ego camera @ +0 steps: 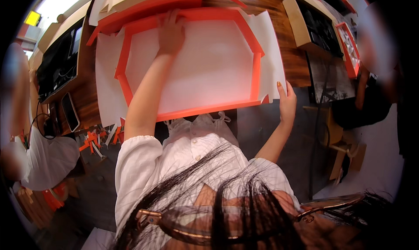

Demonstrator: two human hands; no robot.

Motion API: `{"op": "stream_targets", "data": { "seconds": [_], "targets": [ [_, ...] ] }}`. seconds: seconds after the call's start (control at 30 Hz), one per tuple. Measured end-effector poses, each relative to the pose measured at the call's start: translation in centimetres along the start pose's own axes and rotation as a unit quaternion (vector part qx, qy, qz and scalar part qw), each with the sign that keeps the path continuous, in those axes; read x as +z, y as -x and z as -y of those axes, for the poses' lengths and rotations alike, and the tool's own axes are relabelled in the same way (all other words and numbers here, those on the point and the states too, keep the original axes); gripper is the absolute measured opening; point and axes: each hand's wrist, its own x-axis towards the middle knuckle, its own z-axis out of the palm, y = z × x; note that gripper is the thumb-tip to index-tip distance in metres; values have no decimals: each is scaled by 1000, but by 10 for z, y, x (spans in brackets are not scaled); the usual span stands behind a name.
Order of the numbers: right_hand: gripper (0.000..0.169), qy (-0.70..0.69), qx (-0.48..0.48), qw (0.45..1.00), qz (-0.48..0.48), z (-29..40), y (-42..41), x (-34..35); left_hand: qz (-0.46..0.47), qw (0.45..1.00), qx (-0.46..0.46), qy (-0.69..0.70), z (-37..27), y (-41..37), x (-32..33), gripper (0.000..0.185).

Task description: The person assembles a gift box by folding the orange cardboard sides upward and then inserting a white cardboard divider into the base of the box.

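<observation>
Before me lies a large white paper-like sheet [209,63] bordered by orange-red strips [209,108], with white flaps reaching out at both sides. My left hand [171,32] lies near the far orange border, its fingers spread and their tips over the strip; nothing is held in it. My right hand [287,101] is at the near right corner of the white side flap [266,50], thumb on one side and fingers on the other, pinching its edge. Right behind the far border stands another orange-edged piece [147,14].
At the left are a box of black items [62,60] and a phone [70,112] on the wooden table [296,63]. Another such box [314,24] stands at the right. Orange and white scraps [95,140] lie at lower left. People sit on both sides.
</observation>
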Motion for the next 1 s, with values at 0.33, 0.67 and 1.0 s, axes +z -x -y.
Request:
{"op": "stream_targets", "data": {
  "seconds": [0.33, 0.67, 1.0],
  "targets": [
    [64, -171, -68, 982, 47, -13, 21, 9, -6, 1000, 10, -1, -2, -2, -2, 21],
    [47, 30, -130, 988, 82, 58, -48, -4, -7, 1000, 10, 14, -1, -1, -5, 20],
    [23, 142, -214, 965, 48, 49, -121, 22, -3, 1000, 11, 19, -9, -5, -8, 17]
  ]
}}
